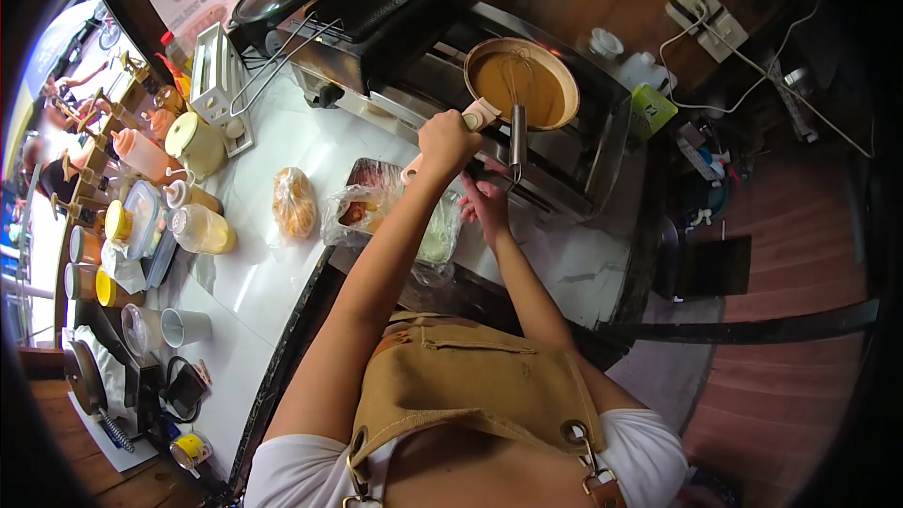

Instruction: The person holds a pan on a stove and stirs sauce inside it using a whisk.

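A pan [570,69] of brown sauce sits on the stove, with a wire whisk [518,136] resting in it, its metal handle over the near rim. My left hand [449,142] is closed round the pan's pale handle. At the stove's front edge, just below the whisk handle, my right hand [485,209] has its fingers partly curled near the stove's front; what they hold, if anything, is hidden. Beneath my left forearm are a metal tray with food in plastic [360,212] and a clear bag of shredded greens [439,237].
A fryer with a wire basket [381,5] stands left of the pan. Wrapped buns [294,202] lie on the white counter [249,273]. Sauce bottles [202,229], jars and cups [185,326] line the left side. A green box [651,111] is right of the stove.
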The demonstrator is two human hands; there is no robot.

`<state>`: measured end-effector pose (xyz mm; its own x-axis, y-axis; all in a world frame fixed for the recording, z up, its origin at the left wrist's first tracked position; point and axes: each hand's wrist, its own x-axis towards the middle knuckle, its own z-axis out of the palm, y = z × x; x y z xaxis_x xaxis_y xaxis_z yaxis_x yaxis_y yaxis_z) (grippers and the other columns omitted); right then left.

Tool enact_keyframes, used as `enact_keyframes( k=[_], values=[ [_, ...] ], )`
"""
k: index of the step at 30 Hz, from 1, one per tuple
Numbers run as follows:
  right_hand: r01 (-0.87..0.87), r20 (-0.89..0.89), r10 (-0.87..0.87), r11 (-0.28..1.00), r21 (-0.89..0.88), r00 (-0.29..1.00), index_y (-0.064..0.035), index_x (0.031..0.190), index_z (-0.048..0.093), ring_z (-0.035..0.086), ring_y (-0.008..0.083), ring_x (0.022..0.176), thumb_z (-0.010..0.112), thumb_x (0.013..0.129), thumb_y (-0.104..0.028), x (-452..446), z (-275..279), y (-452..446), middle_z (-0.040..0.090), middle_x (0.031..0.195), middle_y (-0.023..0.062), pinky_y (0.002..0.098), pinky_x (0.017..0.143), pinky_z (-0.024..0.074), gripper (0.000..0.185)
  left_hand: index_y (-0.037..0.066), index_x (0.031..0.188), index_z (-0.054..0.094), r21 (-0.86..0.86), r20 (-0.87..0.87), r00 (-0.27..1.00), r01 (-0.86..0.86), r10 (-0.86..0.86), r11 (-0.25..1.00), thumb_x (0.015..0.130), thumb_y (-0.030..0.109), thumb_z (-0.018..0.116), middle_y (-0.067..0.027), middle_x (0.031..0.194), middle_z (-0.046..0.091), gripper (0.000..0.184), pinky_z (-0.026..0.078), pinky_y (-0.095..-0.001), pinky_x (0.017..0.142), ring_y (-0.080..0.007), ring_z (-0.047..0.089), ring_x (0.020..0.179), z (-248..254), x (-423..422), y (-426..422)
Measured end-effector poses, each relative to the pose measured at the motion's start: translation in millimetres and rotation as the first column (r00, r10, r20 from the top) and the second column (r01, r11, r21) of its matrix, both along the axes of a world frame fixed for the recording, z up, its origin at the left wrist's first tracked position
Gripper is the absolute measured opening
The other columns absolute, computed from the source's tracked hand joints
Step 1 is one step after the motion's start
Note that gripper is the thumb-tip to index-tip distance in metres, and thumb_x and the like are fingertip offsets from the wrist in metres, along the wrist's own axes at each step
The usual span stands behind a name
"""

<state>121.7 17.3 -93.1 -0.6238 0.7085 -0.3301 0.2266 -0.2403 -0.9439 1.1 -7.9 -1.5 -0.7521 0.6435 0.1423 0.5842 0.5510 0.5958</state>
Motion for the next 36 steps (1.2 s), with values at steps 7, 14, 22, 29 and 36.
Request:
enact_keyframes(
  k=[7,14,22,29,36],
  values=[
    [0.049,-0.048,-0.048,0.998,0.036,0.998,-0.0012,0.066,0.056,0.048,0.0090,0.037,0.060,0.076,-0.038,-9.8,-16.0,3.0,0.055,0.057,0.0073,0.0190,0.034,0.0321,0.038,-0.002,0.067,0.061,-0.001,0.000,1.000,-0.016,0.016,1.000,0.056,0.016,0.056,-0.0212,0.069,0.059,0.023,0.048,-0.0401,0.061,-0.0351,0.059,0.066,-1.7,0.1,1.0],
    [0.081,-0.090,-0.083,0.996,-0.030,0.992,-0.0012,0.085,0.055,0.044,0.0082,0.033,0.062,0.075,-0.032,-12.3,-16.8,7.1,0.052,0.053,0.0049,0.0187,0.031,0.0295,0.034,-0.002,0.066,0.061,0.006,0.001,1.000,-0.016,0.016,1.000,0.056,0.016,0.055,-0.0213,0.069,0.059,0.022,0.048,-0.0402,0.061,-0.0351,0.059,0.067,0.3,0.8,0.5],
    [0.092,-0.068,-0.096,0.993,-0.071,0.993,-0.0034,0.076,0.058,0.044,0.0086,0.032,0.065,0.073,-0.031,-9.1,-12.7,8.2,0.050,0.049,0.0034,0.0196,0.030,0.0298,0.029,-0.003,0.068,0.061,-0.008,0.020,1.000,-0.001,0.001,1.000,0.057,0.019,0.055,-0.0217,0.070,0.059,0.025,0.047,-0.0411,0.062,-0.0357,0.059,0.068,0.8,0.2,0.2],
    [-0.238,0.363,0.102,0.905,0.353,0.926,-0.0002,0.066,0.055,0.049,0.0115,0.039,0.065,0.071,-0.023,59.2,75.2,-9.3,0.050,0.046,0.0033,0.0263,0.041,0.0391,0.026,-0.003,0.068,0.061,0.011,0.010,1.000,-0.007,0.007,1.000,0.058,0.020,0.056,-0.0217,0.069,0.059,0.026,0.047,-0.0411,0.063,-0.0357,0.059,0.069,-1.3,-0.1,-0.2],
    [-0.154,0.183,-0.071,0.295,0.943,0.981,-0.0189,0.115,0.043,0.046,0.0250,0.084,0.066,0.062,-0.004,59.1,125.9,9.6,0.039,0.098,0.0112,0.0324,0.069,0.0393,0.059,-0.003,0.069,0.061,0.001,0.021,1.000,0.007,-0.007,1.000,0.058,0.017,0.056,-0.0213,0.069,0.059,0.023,0.047,-0.0405,0.062,-0.0350,0.059,0.067,1.7,2.7,-1.8]
  ],
)
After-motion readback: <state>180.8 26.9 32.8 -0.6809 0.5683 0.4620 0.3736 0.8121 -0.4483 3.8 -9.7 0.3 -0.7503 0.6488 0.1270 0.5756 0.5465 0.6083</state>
